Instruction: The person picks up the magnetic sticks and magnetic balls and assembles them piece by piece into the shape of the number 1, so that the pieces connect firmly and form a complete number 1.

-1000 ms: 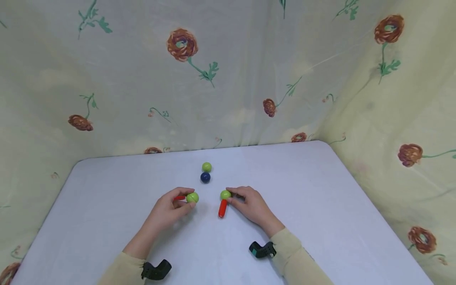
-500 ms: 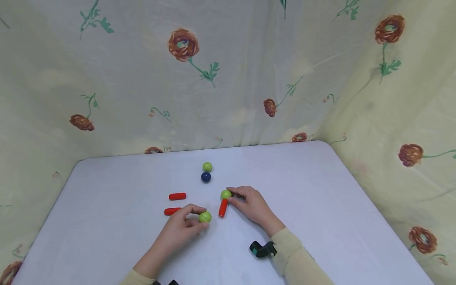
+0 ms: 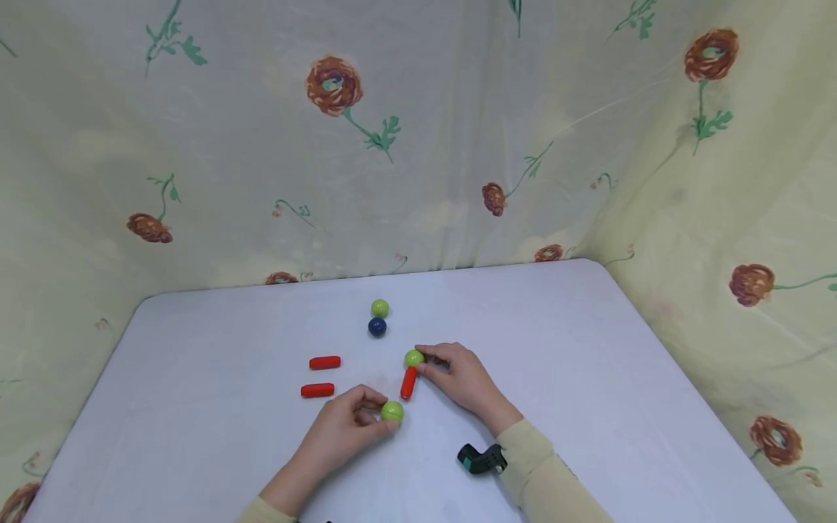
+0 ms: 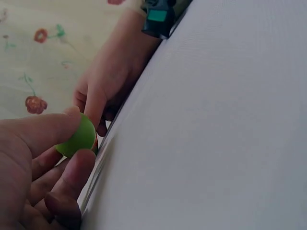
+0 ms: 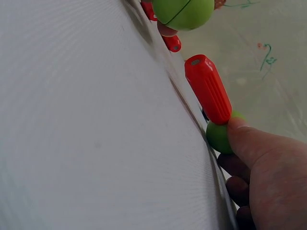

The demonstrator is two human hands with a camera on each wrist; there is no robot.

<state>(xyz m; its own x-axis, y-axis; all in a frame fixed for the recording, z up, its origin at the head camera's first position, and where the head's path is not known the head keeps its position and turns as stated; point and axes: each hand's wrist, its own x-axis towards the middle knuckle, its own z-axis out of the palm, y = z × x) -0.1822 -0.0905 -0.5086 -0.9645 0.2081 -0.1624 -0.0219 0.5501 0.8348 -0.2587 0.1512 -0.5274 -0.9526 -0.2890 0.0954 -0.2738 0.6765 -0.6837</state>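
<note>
Between thumb and fingers my left hand pinches a green ball with a seam line across it; the same ball fills the grip in the left wrist view. My right hand pinches a second green ball. A red ribbed rod joins that ball and points toward the near side; in the right wrist view the rod shows a small grey spot on its free end. The left hand's ball is near this free end, apart from it.
Two loose red rods lie left of the hands. Farther back, a dark blue ball touches or nearly touches another green ball. All lie on a white table, with a flowered curtain behind.
My left hand has moved right and nearer with its green ball, away from the two red rods, which are now uncovered. The right hand with its ball and rod has stayed put.
</note>
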